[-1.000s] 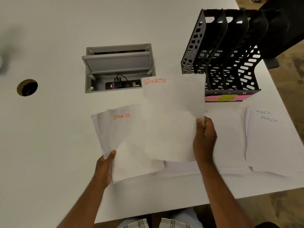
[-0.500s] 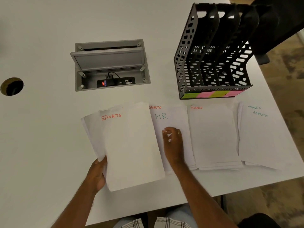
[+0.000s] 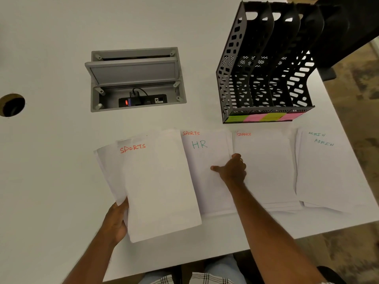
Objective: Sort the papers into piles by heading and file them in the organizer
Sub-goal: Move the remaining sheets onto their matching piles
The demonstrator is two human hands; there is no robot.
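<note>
1. The papers are thin white sheets with hand-lettered headings, laid in a row near the front edge of the table. From left to right they are a fanned stack headed "SPORTS", an "HR" pile with a sheet headed "SPORTS" peeking out from under its top edge, a "FINANCE" pile and an "ADMIN" pile.
2. The organizer is black perforated plastic with four upright slots. Green, pink, yellow and pink sticky labels run along its front lip. It stands behind the FINANCE pile, and no paper shows in its slots.
3. The left hand grips the lower left corner of the fanned SPORTS stack, its thumb on top of the sheets.
4. The right hand rests on the right side of the HR pile. Its thumb is spread leftward on the sheet and its fingers are curled at the pile's right edge. Whether they pinch the sheet cannot be told. A ring shows on one finger.
5. The table is smooth, matte and white. A grey metal cable box is set into it, lid raised, with a black power strip inside. A round cable hole sits at the far left.
6. Past the table's right edge is mottled brown carpet.
</note>
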